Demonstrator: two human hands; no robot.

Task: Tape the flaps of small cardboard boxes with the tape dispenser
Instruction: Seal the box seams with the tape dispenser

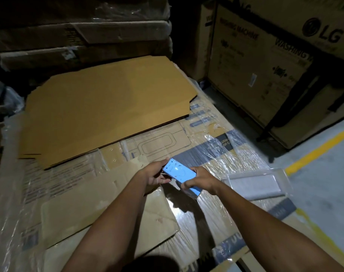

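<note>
Both my hands hold a flat light-blue object point(180, 175) above a plastic-wrapped cardboard surface. My left hand point(155, 174) grips its upper left end with curled fingers. At the lower right end, my right hand point(199, 180) curls round its edge. A large flat brown cardboard sheet point(108, 107) lies farther back on the wrapped stack. A smaller loose cardboard piece point(100, 209) lies under my left forearm. No tape dispenser shows in view.
A clear plastic tray point(255, 182) lies to the right near the stack's edge. Large washing-machine cartons point(265, 61) stand at the back right. Stacked flat cartons point(79, 36) fill the back left. Grey floor with a yellow line point(316, 150) runs on the right.
</note>
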